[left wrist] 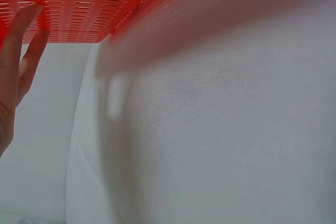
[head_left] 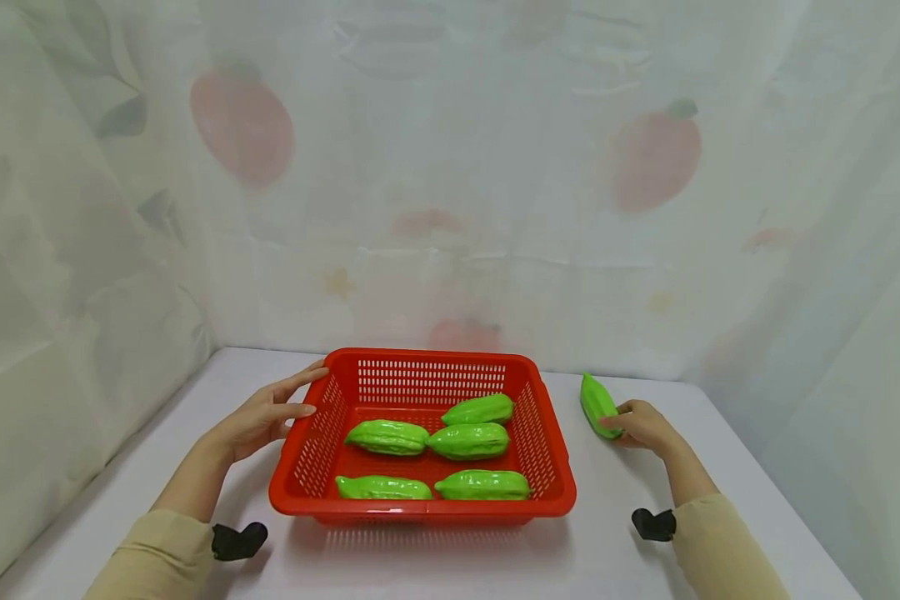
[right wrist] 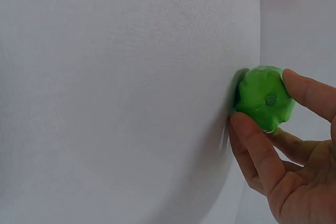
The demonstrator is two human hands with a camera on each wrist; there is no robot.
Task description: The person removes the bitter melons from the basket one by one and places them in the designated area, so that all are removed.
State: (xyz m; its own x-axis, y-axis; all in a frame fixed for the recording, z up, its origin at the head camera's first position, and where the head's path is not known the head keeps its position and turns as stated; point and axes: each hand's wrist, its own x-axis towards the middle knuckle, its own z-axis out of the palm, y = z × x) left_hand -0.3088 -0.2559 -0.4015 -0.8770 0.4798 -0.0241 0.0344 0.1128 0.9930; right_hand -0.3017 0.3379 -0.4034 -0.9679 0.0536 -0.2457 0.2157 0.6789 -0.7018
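A red plastic basket [head_left: 427, 507] with slotted walls stands on the table, several green bitter melons [head_left: 468, 442] lying in it. My left hand [head_left: 258, 418] is at its left side, with fairly straight fingers touching the rim and outer wall. In the left wrist view, two fingers [left wrist: 32, 59] reach up against the slotted wall [left wrist: 68, 3]. Right of the basket, my right hand [head_left: 642, 425] pinches the near end of another bitter melon [head_left: 598, 404]. The right wrist view shows this melon's round end [right wrist: 265, 98] between thumb and fingers, close to the tabletop.
The white table [head_left: 592, 533] runs back to a pale curtain [head_left: 450, 167] with a faded fruit print. More curtain [head_left: 60, 333] hangs along the left side, and another [head_left: 840, 375] along the right.
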